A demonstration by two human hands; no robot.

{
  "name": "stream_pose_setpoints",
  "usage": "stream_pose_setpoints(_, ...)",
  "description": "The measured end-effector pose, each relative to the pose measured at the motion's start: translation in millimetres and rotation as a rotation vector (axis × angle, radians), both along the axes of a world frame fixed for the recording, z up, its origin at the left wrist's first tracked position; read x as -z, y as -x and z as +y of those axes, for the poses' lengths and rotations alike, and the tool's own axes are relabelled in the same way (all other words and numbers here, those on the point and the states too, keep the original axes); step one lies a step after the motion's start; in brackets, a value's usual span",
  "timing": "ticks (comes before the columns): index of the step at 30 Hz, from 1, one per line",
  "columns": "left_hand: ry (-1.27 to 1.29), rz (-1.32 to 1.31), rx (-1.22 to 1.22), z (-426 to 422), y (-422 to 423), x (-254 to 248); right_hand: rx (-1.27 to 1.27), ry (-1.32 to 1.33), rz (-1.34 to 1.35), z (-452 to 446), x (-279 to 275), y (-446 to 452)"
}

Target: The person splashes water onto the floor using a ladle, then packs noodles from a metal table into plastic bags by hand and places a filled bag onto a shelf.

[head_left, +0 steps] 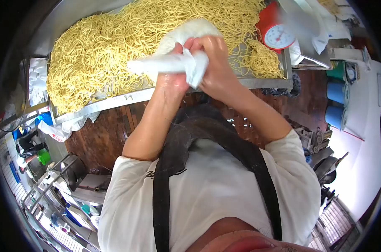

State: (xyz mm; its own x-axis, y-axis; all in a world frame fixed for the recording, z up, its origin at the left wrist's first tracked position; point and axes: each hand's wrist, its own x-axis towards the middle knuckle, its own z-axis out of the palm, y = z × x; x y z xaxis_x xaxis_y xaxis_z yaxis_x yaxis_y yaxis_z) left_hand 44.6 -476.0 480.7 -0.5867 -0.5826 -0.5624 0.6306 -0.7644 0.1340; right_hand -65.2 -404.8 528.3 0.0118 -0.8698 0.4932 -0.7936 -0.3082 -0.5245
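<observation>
Yellow noodles (pixel 110 46) lie spread over a large metal tray (pixel 123 100). Above the tray's near edge, my two hands meet around the twisted end of a white plastic bag (pixel 194 69). The full part of the bag (pixel 194 31) shows behind my hands, over the noodles. My left hand (pixel 173 77) is partly covered by a blurred white flap of the plastic; its fingers press against the twist. Bent fingers of my right hand (pixel 213 48) close on the same plastic from the other side.
A red scale (pixel 269 21) with a round dial stands at the tray's right end. Blue containers (pixel 336 92) are at the right by the wall. A person (pixel 24 155) is at the far left near a green bucket. Metal racks stand at lower left.
</observation>
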Motion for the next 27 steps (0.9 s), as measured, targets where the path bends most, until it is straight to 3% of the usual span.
stream_pose_setpoints(2, -0.149, 0.187, 0.109, 4, -10, 24, -0.014, -0.194, 0.022, 27, 27, 11)
stream_pose_setpoints(3, 0.017, -0.009, 0.126, 17, -11, 21, -0.043, -0.330, 0.017, 39, 45, 19)
stream_pose_setpoints(5, 0.400, -0.192, 0.330, 32, -30, 53, -0.155, -0.597, -0.329, 55, 74, 32)
stream_pose_setpoints(7, 0.669, -0.495, 0.478, 31, -44, 73, -0.091, -1.061, -1.013, 50, 105, 32)
stream_pose_setpoints(9, 0.901, -0.757, 0.616, 25, -58, 79, -0.051, -1.000, -1.352, 39, 108, 28)
stream_pose_setpoints(12, 1.265, -1.098, 0.769, 13, -62, 78, -0.052, -0.781, -0.887, 2, 129, 20)
stream_pose_setpoints(15, 1.614, -1.263, 0.605, 12, -51, 84, 0.039, -0.368, -0.291, -32, 150, 12)
stream_pose_setpoints(16, 1.553, -1.269, 0.632, 10, -49, 92, 0.005, -0.235, -0.157, -43, 165, 13)
stream_pose_setpoints(19, 1.575, -1.144, 0.485, 1, -46, 126, 0.087, -0.530, -0.564, -53, 169, 0)
stream_pose_setpoints(20, 1.659, -1.237, 0.519, -2, -47, 125, 0.213, -0.546, -0.804, -51, 156, -7)
stream_pose_setpoints(23, 1.556, -1.262, 0.649, -10, -53, 146, 0.142, -0.619, -0.897, -49, 163, -12)
stream_pose_setpoints(27, 1.383, -1.290, 0.506, -3, -53, 136, -0.128, -0.197, -0.449, -40, 188, 1)
